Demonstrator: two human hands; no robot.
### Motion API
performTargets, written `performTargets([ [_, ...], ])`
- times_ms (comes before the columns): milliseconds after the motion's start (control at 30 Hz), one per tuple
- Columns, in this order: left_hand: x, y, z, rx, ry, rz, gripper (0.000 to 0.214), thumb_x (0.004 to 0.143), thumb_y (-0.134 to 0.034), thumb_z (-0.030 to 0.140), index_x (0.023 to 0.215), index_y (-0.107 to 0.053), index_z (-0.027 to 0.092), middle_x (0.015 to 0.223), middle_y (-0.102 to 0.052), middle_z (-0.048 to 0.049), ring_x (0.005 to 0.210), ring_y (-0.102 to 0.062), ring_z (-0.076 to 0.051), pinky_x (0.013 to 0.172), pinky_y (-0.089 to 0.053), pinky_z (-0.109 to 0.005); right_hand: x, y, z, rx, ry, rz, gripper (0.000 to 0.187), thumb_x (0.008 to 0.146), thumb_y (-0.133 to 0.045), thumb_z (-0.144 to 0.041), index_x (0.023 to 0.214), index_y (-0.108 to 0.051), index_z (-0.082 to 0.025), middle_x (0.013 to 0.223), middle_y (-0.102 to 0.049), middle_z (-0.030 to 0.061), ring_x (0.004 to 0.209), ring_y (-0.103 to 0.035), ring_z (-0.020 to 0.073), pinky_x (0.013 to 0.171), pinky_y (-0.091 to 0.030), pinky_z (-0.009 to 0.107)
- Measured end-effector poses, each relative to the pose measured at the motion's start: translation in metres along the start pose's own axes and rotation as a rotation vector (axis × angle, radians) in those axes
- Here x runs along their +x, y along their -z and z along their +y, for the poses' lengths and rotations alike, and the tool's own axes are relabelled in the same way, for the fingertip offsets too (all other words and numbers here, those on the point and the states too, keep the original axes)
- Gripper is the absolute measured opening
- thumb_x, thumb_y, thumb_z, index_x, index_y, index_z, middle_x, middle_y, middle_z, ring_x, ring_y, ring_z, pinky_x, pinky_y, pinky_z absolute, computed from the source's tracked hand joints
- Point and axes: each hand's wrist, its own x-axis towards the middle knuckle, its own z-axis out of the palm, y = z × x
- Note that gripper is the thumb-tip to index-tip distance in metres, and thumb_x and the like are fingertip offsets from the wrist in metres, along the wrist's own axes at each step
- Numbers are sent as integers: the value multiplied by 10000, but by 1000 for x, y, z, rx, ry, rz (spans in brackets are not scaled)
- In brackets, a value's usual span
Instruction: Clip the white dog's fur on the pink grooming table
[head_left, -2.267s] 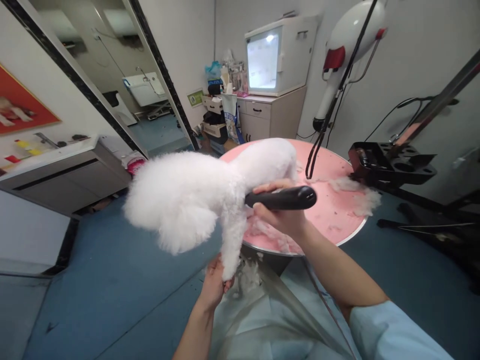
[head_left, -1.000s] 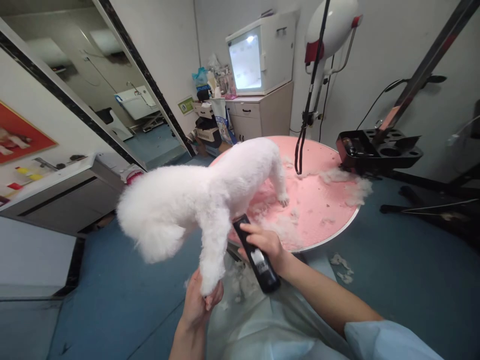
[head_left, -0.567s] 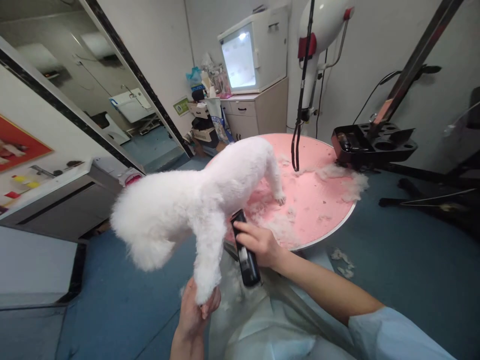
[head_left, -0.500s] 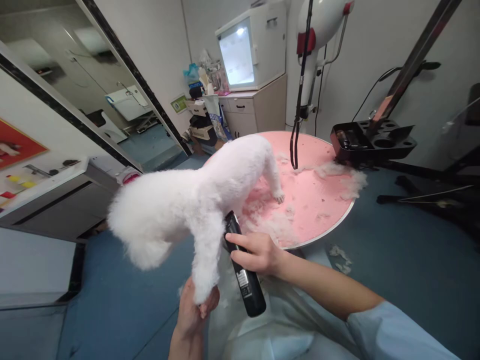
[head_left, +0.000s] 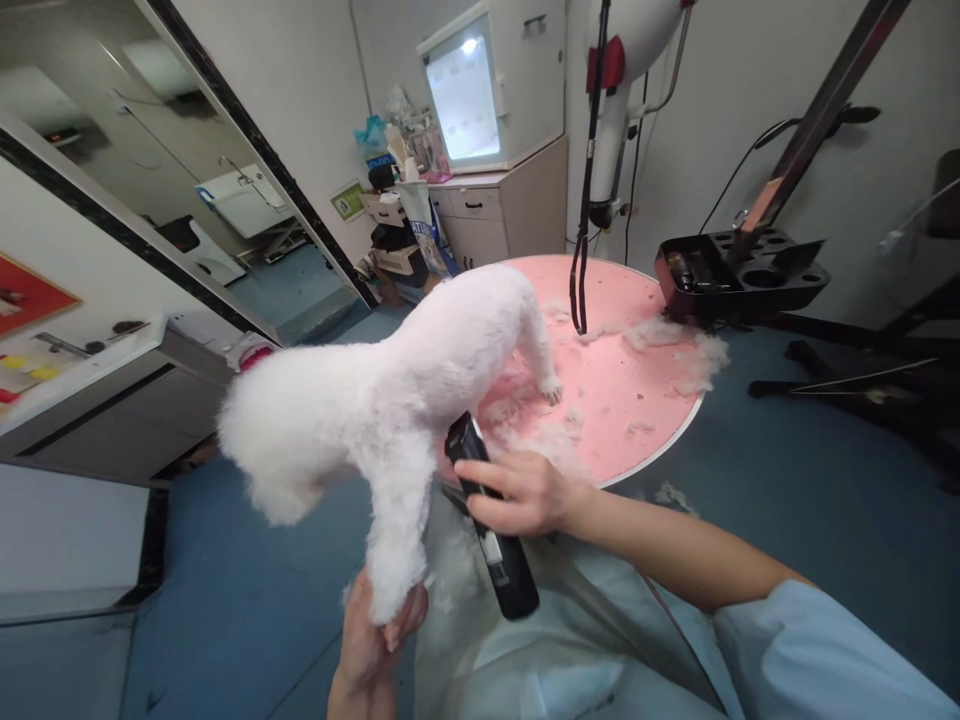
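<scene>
A fluffy white dog (head_left: 457, 330) stands on a round pink table (head_left: 622, 430), its head to the left and past the rim. My left hand (head_left: 379, 625) is closed around the paw of its front leg, low down and out over the floor. In my right hand (head_left: 521, 495) is a black hair clipper (head_left: 502, 565), held slantwise with the blade end up. The blade end is beside the upper front leg and below the chest, with a small gap to the leg's fur.
Clumps of cut fur (head_left: 675, 350) lie on the table. A black grooming loop (head_left: 581, 290) hangs over it. A black tool tray (head_left: 739, 280) on a slanted post stands at the right. Behind are a lit white cabinet (head_left: 465, 95) and a pet carrier (head_left: 401, 262).
The clipper has come slightly away from the front leg, to the right. My left hand has shifted a little left and down with the paw. The view has turned slightly.
</scene>
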Motion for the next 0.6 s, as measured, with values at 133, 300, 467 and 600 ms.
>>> performTargets([
  [133,-3,1,1,13,27,62,350,919,-603,459,750,-727,179,360,-143,86,351,-92,-55,397,-249,-189,-2,-3,22,-86,-154,-89,195,963,-489,-161,936,-667,-235,1214,-732,85,706,-676,131,600,-516,246],
  [300,-1,3,-5,1,2,61,361,924,-595,470,751,-726,181,352,-152,87,343,-73,-52,383,-219,-186,2,7,19,-18,-133,-106,177,956,-490,-199,949,-665,-226,1170,-744,89,722,-695,137,604,-533,244],
  [467,2,4,-12,4,-12,105,385,916,-609,464,683,-672,164,330,-201,81,333,-87,-50,373,-208,-182,17,14,20,96,-156,-92,135,928,-531,-186,953,-658,-225,1239,-727,88,805,-731,153,649,-565,249],
  [600,6,5,-19,62,10,177,405,873,-660,472,626,-614,155,320,-256,70,334,-130,-51,375,-209,-181,34,29,53,404,-536,-110,142,827,-662,-256,959,-650,-205,938,-771,63,790,-737,187,662,-587,270],
])
